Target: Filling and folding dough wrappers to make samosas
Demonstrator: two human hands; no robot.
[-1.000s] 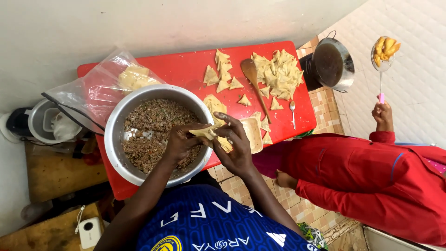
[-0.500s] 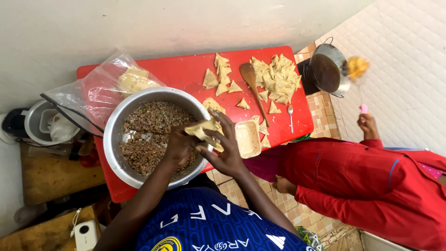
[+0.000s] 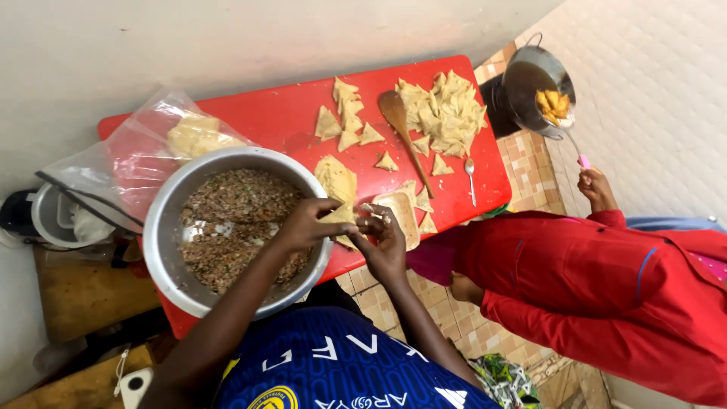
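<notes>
Both hands together just past the near-right rim of the metal bowl (image 3: 163,220), over the red table (image 3: 280,113). Left hand (image 3: 307,223) curled around a pale pastry sheet (image 3: 338,216), fingers bent narrow and pinching it from the left. Right hand (image 3: 386,242) meeting it from the right, fingertips close together and pressed on the same sheet; thumb partly hidden, so cannot tell exactly how it grips. Sheet held in the air between the bowl and a small pale tray (image 3: 399,216), apparently touching neither.

Inside the bowl, brown minced filling (image 3: 235,220), spread unevenly, with bare metal showing on the left. Far left of the bowl, a clear plastic bag (image 3: 136,163) with more pale sheets inside. On the far side of the table, some folded triangles (image 3: 344,113), then a wooden spoon (image 3: 405,129) lying diagonally, then a bigger heap of folded pieces (image 3: 447,113). Near the right edge, a small metal spoon (image 3: 471,178).

To the right, another person in a red top (image 3: 598,265), with one hand (image 3: 596,187) on the handle of a skimmer (image 3: 554,106) loaded with golden fried pieces, beside a dark pot (image 3: 530,79).

About the sheet: judged very light, thin and soft, bending under its own weight, easy to tear and probably a little sticky at the wet edges. Best taken at the edges and corners with fingertips only, with gentle pressure, and supported from below with the palm.
</notes>
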